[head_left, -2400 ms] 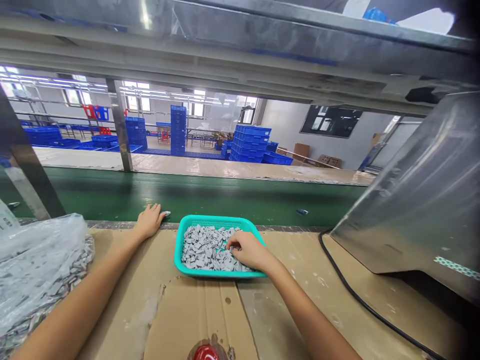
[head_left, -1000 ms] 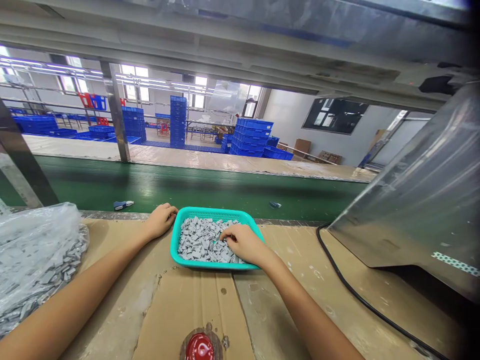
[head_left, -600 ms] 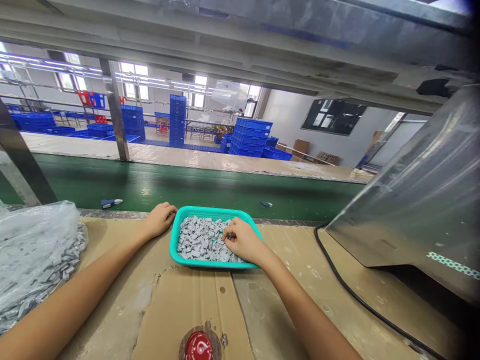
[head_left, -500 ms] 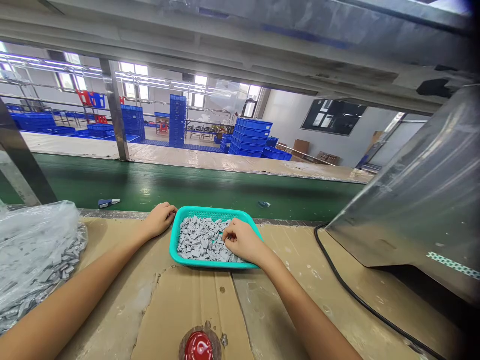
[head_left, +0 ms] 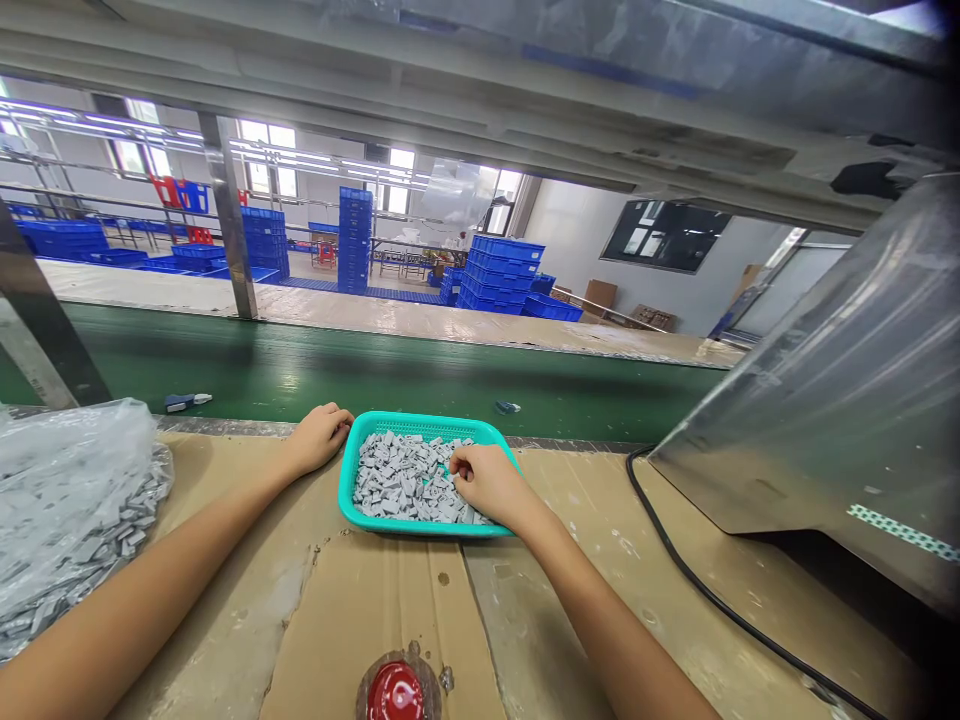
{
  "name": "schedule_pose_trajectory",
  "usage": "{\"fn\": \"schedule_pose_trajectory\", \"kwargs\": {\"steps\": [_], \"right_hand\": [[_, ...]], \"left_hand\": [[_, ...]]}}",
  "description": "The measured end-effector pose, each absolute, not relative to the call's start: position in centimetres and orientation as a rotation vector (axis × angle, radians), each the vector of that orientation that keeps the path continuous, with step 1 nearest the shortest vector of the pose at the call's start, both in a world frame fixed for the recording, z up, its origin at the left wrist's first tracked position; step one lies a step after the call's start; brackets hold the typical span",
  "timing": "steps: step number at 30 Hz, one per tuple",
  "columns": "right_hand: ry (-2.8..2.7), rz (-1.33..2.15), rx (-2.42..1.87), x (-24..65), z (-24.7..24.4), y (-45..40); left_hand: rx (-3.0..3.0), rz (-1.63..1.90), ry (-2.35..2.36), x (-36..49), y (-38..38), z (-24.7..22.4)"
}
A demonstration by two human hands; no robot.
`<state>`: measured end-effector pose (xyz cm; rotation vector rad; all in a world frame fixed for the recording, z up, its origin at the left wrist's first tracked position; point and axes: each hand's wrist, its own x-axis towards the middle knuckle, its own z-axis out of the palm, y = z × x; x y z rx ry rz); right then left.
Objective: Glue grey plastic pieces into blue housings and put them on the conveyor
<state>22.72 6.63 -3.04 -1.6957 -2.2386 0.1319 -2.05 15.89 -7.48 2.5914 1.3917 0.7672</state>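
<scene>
A turquoise plastic basket (head_left: 346,500) stands on the cardboard-covered bench, with many small grey plastic pieces (head_left: 401,480) spread inside. Over the right part of the basket, my right hand (head_left: 487,480) has its thumb and fingers pinched together, low among the pieces. Whatever is between those fingertips is too small or hidden to make out. My left hand (head_left: 319,440) rests at the bench's far edge, beside the basket's upper left corner. Its fingers are curled and close to the rim; their tips are partly hidden, and I cannot tell if they hold anything.
At left lies a clear plastic bag (head_left: 82,500) with more grey pieces. A green conveyor belt (head_left: 390,375) runs behind the bench, carrying small dark-and-white items (head_left: 187,401). A red round object (head_left: 395,692) sits in front. At right are a black cable (head_left: 679,560) and a metal panel (head_left: 817,400).
The small items on the belt have moved left. My right hand has shifted slightly within the basket, its fingers still pinched. My left hand stays at the basket's corner.
</scene>
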Motion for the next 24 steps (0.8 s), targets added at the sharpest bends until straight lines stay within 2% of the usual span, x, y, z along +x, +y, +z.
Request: {"fn": "schedule_pose_trajectory", "kwargs": {"steps": [10,16,20,24], "right_hand": [[-2.164,0.173,-1.638,22.9,-3.4,6.8],[-1.99,0.239,-1.476,22.2,-2.4,6.5],[-1.937,0.302,-1.321,21.2,-2.1,5.9],[-1.94,0.298,-1.226,20.5,-2.1,5.4]], "left_hand": [[2.434,0.92,1.378,-2.1,15.9,-7.4],[2.123,1.259,1.395,0.8,13.6,-3.8],[2.046,1.011,0.953,4.1,10.2,-1.7],[1.803,0.888,0.824,5.0,9.2,-2.0]]}}
